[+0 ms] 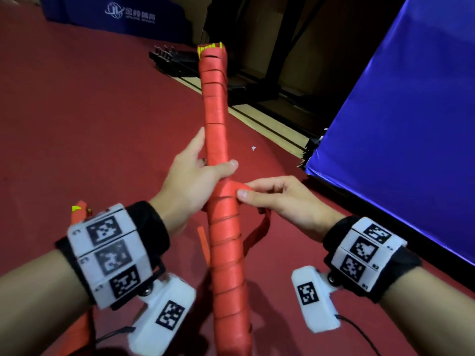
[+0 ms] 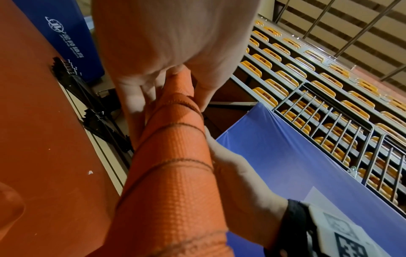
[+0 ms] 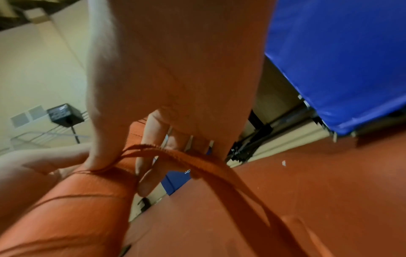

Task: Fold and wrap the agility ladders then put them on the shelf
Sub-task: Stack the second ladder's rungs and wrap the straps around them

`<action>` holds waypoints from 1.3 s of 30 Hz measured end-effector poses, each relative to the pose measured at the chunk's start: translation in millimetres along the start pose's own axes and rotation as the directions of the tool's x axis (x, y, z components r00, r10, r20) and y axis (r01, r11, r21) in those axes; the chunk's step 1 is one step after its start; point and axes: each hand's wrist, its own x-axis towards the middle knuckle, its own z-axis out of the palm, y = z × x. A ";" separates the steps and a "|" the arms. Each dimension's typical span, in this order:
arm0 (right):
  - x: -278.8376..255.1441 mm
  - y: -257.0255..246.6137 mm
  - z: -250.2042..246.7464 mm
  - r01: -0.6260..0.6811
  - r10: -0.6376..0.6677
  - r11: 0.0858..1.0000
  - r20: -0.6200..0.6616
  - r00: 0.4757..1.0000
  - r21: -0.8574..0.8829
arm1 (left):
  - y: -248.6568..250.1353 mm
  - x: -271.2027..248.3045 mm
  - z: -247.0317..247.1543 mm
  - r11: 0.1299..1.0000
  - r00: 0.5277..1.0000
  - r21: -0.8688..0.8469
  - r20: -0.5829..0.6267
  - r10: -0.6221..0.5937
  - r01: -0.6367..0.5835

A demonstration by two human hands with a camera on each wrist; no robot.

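Note:
A long bundle of folded agility ladder (image 1: 218,140), wound all along in orange strap with yellow rung ends showing at its far tip, points away from me above the red floor. My left hand (image 1: 203,170) grips the bundle at mid-length, thumb over the top. Just below it my right hand (image 1: 259,192) pinches the orange strap (image 1: 257,232) against the bundle; the loose strap loops down under that wrist. The bundle (image 2: 173,156) fills the left wrist view. In the right wrist view the strap (image 3: 197,160) runs across my fingers. A second orange and yellow ladder (image 1: 79,211) peeks out behind my left wrist.
A blue padded block (image 1: 401,119) stands close on the right. A blue banner (image 1: 120,16) and black metal frame parts (image 1: 177,62) lie at the far side of the red floor (image 1: 77,111). Rows of yellow stadium seats (image 2: 307,87) show behind a railing.

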 end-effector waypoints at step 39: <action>8.2 19.4 1.0 -0.083 0.041 0.941 -0.131 0.991 -0.329 | -28.6 16.7 16.5 0.958 0.986 0.288 0.166 -0.030 -0.019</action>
